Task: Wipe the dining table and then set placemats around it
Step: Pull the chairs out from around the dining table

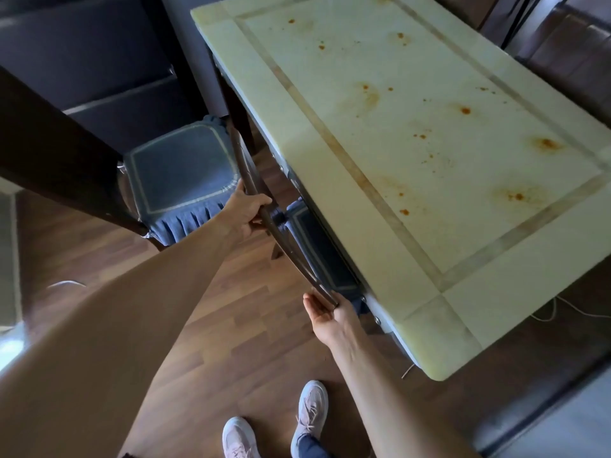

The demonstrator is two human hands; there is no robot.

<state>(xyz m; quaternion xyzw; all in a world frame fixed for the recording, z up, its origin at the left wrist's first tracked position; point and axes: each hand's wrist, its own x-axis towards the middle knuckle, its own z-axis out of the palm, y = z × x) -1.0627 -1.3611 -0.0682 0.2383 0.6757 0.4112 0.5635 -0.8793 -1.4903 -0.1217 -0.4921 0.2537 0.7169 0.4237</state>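
Note:
The pale stone dining table (330, 206) fills the right of the view, its top spotted with orange-brown stains (465, 110). A dark wooden chair stands tucked against the table's near long side; its curved top rail (287, 249) runs between my hands. My left hand (246, 211) is wrapped around the rail's far end. My right hand (325, 310) holds the rail's near end, palm up with fingers curled under it. The chair's blue seat cushion (317, 256) shows under the table edge. No cloth or placemat is in view.
A second chair with a blue cushion (180, 170) stands to the left, its dark backrest (56, 140) crossing the upper left. Brown leather seating (568, 44) lies beyond the table. The floor is wooden, with my two shoes (310, 411) on it and a white cable (568, 309) under the table.

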